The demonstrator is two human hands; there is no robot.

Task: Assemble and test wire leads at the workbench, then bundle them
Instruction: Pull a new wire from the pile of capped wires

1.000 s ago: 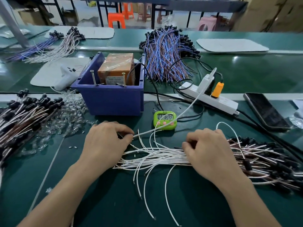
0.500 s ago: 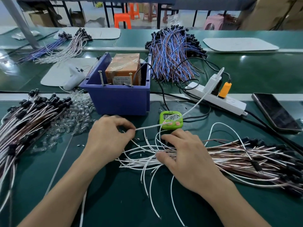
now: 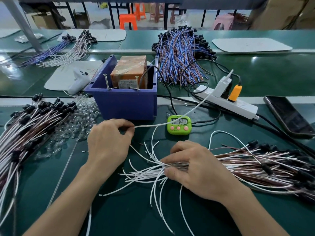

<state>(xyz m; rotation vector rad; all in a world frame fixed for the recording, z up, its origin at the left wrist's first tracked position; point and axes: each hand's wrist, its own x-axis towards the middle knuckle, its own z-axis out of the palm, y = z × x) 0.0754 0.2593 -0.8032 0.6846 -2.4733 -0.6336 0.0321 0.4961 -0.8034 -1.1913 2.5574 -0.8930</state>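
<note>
Green matting covers the workbench [image 3: 119, 217], seen from above the person's two hands. A blue bin [image 3: 126, 104] stands mid-bench. Just in front of the bin, the left hand [image 3: 109, 143] pinches the end of a single white cable [image 3: 153, 125] between thumb and fingers. The cable runs right, past a green timer [image 3: 179, 125], and back to a white power strip [image 3: 238, 105] to the right of the bin. Further forward and right of the bin, the right hand [image 3: 196, 169] grips a sheaf of wire leads [image 3: 255, 165], thumb on the near side and fingers curled over the top. The white ends of these leads fan out toward the near edge, and the black-capped ends stretch away to the right. The hands are apart, with a strip of mat showing between them and more between the forearms. Left of the bin lie a second heap of leads [image 3: 25, 128] and a scatter of clear parts [image 3: 81, 114]. A phone [image 3: 289, 116] lies far to the bin's right.
</note>
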